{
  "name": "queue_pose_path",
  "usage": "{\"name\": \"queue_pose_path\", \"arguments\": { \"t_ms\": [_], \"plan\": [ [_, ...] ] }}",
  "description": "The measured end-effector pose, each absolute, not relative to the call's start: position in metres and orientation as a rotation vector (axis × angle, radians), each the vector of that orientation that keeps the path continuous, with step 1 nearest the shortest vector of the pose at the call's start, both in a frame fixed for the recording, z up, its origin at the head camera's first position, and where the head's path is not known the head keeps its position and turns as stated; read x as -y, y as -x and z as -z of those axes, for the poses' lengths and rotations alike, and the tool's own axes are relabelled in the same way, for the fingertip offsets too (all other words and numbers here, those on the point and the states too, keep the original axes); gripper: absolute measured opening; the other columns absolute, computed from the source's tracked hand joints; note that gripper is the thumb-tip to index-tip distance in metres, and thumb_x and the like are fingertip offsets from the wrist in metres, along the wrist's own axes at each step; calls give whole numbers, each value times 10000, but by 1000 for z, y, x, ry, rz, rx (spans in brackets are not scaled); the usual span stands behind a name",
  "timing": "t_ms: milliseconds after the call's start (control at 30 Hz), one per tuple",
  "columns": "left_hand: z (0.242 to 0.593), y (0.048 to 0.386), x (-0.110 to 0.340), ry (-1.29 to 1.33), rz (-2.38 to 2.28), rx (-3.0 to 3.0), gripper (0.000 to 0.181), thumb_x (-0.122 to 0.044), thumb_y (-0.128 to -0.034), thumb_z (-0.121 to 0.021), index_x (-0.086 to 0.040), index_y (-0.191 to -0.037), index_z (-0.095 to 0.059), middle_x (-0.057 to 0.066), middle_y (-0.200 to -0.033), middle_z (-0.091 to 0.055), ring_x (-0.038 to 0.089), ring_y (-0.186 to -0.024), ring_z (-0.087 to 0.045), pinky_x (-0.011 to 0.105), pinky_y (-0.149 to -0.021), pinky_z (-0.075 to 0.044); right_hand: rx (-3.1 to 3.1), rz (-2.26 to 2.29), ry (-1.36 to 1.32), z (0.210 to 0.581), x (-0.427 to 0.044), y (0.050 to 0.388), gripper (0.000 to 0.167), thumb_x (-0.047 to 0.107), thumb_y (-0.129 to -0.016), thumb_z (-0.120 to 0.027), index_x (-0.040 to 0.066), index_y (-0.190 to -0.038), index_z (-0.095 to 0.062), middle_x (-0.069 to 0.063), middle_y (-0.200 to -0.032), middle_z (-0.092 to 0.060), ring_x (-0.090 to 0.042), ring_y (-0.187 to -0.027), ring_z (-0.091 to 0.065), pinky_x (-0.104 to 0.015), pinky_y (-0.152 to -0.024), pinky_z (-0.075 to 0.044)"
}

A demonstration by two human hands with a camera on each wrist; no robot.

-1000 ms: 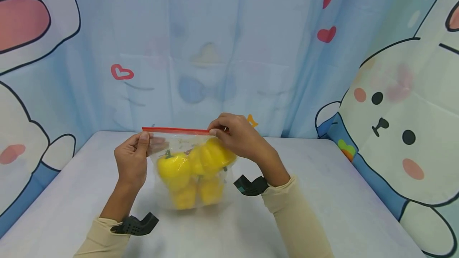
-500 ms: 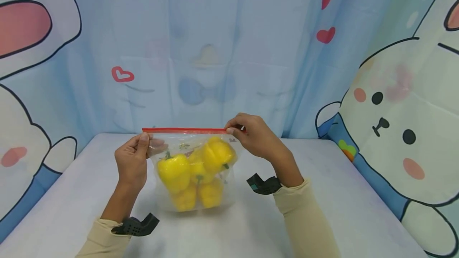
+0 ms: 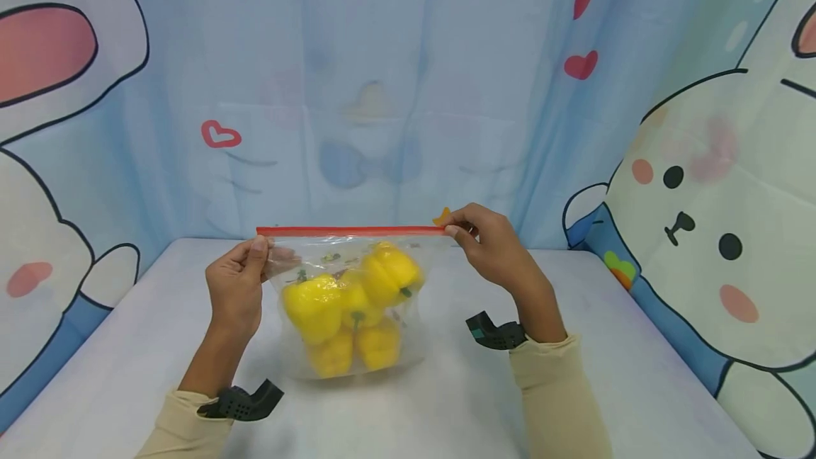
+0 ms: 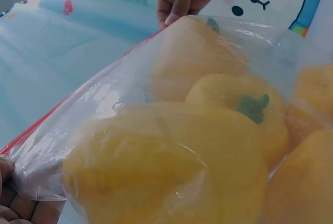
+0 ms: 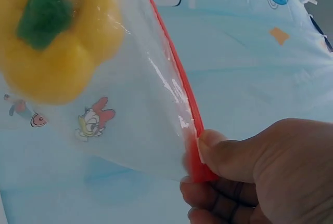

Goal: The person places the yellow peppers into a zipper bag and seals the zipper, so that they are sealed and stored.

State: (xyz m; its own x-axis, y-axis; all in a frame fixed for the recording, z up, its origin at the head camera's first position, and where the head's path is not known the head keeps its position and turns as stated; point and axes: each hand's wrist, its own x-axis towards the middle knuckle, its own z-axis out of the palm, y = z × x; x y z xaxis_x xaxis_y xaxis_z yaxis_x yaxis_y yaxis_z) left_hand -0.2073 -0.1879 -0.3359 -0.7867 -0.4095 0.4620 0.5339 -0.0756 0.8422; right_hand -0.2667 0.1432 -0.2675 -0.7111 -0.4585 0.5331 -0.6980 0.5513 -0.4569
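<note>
A clear zip bag (image 3: 319, 250) with a red zip strip (image 3: 350, 231) stands upright over the white table, its bottom at the tabletop. Inside are several yellow bell peppers (image 3: 312, 307) with green stems. My left hand (image 3: 236, 289) pinches the bag's upper left corner between thumb and fingers. At the strip's right end, my right hand (image 3: 494, 250) pinches the red edge (image 5: 200, 169) between thumb and forefinger. The strip runs straight and taut between both hands. In the right wrist view, a printed cartoon duck (image 5: 93, 120) shows on the plastic.
The white table (image 3: 357, 420) reaches back to a light blue curtain (image 3: 401, 41) printed with hearts. A large cartoon rabbit (image 3: 688, 261) covers the right side, and another printed figure the left. Each wrist wears a dark camera mount (image 3: 242, 402).
My right hand has slid rightward along the red strip from above the peppers to the bag's right end. The left hand keeps its place at the left corner.
</note>
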Motion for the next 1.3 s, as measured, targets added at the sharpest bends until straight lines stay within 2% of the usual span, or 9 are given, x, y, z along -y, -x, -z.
{"name": "queue_pose_path", "arguments": {
  "t_ms": [200, 267, 433, 567, 633, 833, 967, 1100, 1300],
  "plan": [
    [345, 207, 182, 22, 1867, 1702, 363, -265, -974, -568, 63, -1090, -674, 4, -847, -715, 142, -790, -641, 197, -709, -509, 2415, -964, -919, 280, -148, 271, 119, 42, -960, -569, -3, -1060, -616, -93, -950, -609, -213, -801, -530, -379, -724, -472],
    [351, 208, 183, 18, 1891, 1783, 419, -313, -991, -528, 42, -1189, -631, 14, -975, -693, 123, -903, -629, 171, -801, -507, 2412, -979, -924, 284, -151, 272, 121, 37, -963, -562, -3, -1065, -612, -97, -968, -607, -224, -827, -552, -393, -735, -484],
    [372, 212, 193, 282, 1978, 2096, 638, -498, -987, -436, 66, -1281, -484, 121, -1206, -540, 167, -1091, -540, 192, -952, -449, 2356, -1017, -913, 294, -156, 274, 138, 19, -955, -567, -8, -1077, -625, -98, -977, -608, -240, -857, -579, -422, -779, -501],
    [389, 218, 198, 530, 2027, 2305, 797, -595, -908, -527, -16, -1424, -342, 170, -1200, -510, 256, -1053, -519, 270, -965, -459, 2274, -1049, -893, 303, -157, 278, 149, 26, -950, -575, -8, -1088, -622, -97, -989, -627, -222, -851, -587, -382, -797, -503],
    [395, 222, 198, 557, 2088, 2362, 856, -535, -889, -616, -93, -1509, -225, 151, -1248, -509, 265, -1082, -515, 306, -988, -450, 2225, -1099, -895, 307, -157, 281, 151, 24, -950, -574, -10, -1087, -628, -103, -996, -634, -212, -852, -589, -323, -794, -502],
    [403, 226, 193, 496, 2145, 2363, 744, -325, -894, -689, -40, -1450, -286, 159, -1232, -536, 266, -1067, -530, 356, -972, -460, 2094, -1555, -850, 322, -152, 295, 272, 77, -979, -552, -33, -1218, -620, -176, -1127, -627, -183, -981, -611, -223, -871, -501],
    [403, 228, 192, 448, 2133, 2332, 729, -357, -898, -677, -77, -1460, -307, 156, -1223, -548, 271, -1056, -543, 377, -969, -466, 2056, -2069, -871, 346, -149, 310, 603, 338, -977, -557, 23, -1466, -396, -150, -1411, -455, -193, -1194, -498, -311, -1029, -422],
    [404, 228, 191, 372, 2109, 2338, 717, -381, -905, -663, -118, -1468, -305, 155, -1224, -552, 273, -1056, -553, 414, -982, -463, 2370, -2245, -1092, 378, -142, 321, 905, 568, -861, -620, 118, -1532, -213, -83, -1491, -351, -252, -1276, -405, -441, -1077, -369],
    [409, 230, 178, 211, 1976, 2396, 692, -485, -923, -597, -101, -1435, -333, 145, -1221, -531, 254, -1079, -517, 442, -1017, -423, 2558, -2291, -1018, 398, -121, 320, 777, 502, -902, -619, 93, -1459, -263, -132, -1338, -456, -292, -1200, -466, -466, -1009, -442]
  ]
}}
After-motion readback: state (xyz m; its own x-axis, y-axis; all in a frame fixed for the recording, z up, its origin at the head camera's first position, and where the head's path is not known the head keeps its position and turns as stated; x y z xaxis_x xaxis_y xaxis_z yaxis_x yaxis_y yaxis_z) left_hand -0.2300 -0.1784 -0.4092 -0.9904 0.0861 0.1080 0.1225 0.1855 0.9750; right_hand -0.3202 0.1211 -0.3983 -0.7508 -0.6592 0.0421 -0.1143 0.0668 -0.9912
